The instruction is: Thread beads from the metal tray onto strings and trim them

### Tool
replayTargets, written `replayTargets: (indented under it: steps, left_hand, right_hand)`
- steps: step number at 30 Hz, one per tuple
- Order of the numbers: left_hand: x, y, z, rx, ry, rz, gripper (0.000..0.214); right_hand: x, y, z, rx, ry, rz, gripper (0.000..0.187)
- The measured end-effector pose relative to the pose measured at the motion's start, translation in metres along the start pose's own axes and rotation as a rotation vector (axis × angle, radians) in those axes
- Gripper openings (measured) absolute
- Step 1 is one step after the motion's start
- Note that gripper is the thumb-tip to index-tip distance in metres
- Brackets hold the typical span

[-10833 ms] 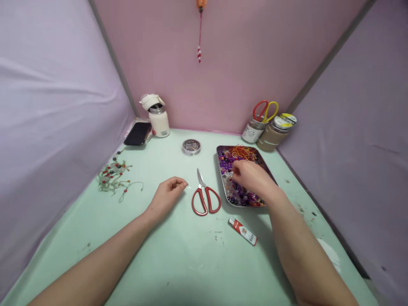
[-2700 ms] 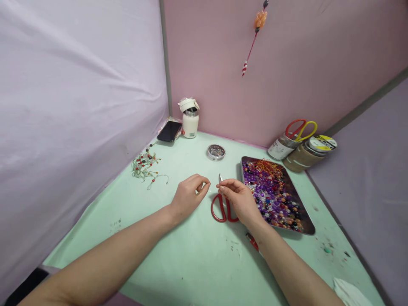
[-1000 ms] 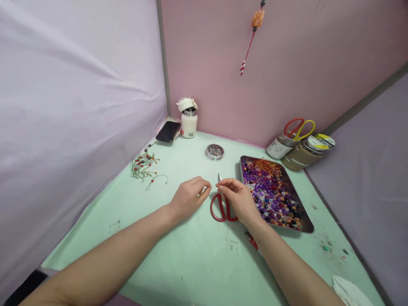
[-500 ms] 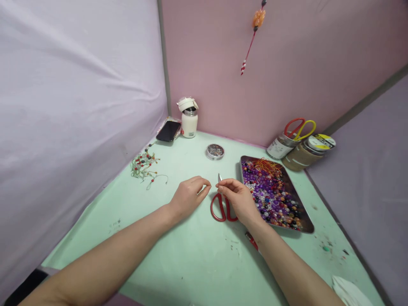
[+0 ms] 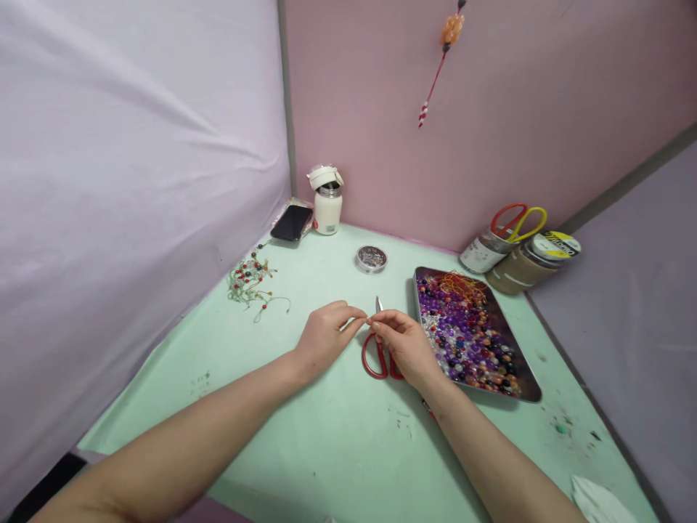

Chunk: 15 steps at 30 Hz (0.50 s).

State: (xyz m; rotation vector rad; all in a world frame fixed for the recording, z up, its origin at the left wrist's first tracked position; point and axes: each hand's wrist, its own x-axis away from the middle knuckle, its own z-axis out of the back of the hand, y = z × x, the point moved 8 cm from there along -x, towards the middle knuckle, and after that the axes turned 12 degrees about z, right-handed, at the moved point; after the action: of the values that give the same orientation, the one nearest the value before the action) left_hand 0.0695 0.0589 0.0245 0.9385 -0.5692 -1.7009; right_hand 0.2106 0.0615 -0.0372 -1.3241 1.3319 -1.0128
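Observation:
My left hand (image 5: 327, 333) and my right hand (image 5: 404, 341) meet over the middle of the table, fingertips touching or almost touching. Each is closed in a pinch; whatever they hold is too small to make out. Red-handled scissors (image 5: 375, 357) lie on the table below my right hand, which partly covers them, blades pointing away from me. To the right, a metal tray (image 5: 506, 330) holds many purple, clear, black and orange beads (image 5: 462, 334) and a tangle of red-orange thread (image 5: 462, 285). A small round clear case (image 5: 372, 259) with tiny pieces sits beyond my hands.
Strung beads on pale cords (image 5: 253, 280) lie at the left. At the back stand a white bottle (image 5: 327, 212) and a phone (image 5: 292, 222). Two jars (image 5: 482, 250) stand back right, one holding scissors with red and yellow handles. A beaded cord (image 5: 435, 80) hangs on the pink wall.
The gap between my hands has closed: their pinched fingertips have come together. The whole view has shifted slightly, so the objects appear a little further right.

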Motion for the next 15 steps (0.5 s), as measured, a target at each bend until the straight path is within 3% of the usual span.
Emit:
replayTargets:
  steps: [7, 15]
  left_hand:
    - [-0.0025, -0.0020, 0.0039, 0.068, 0.022, 0.083, 0.010]
    - [0.0018, 0.0074, 0.0061, -0.046, 0.070, -0.052, 0.012]
  right_hand:
    - [0.0001, 0.0012, 0.0002, 0.001, 0.006, -0.013, 0.027]
    - [0.0001, 0.0039, 0.0013, -0.012, 0.018, -0.016, 0.026]
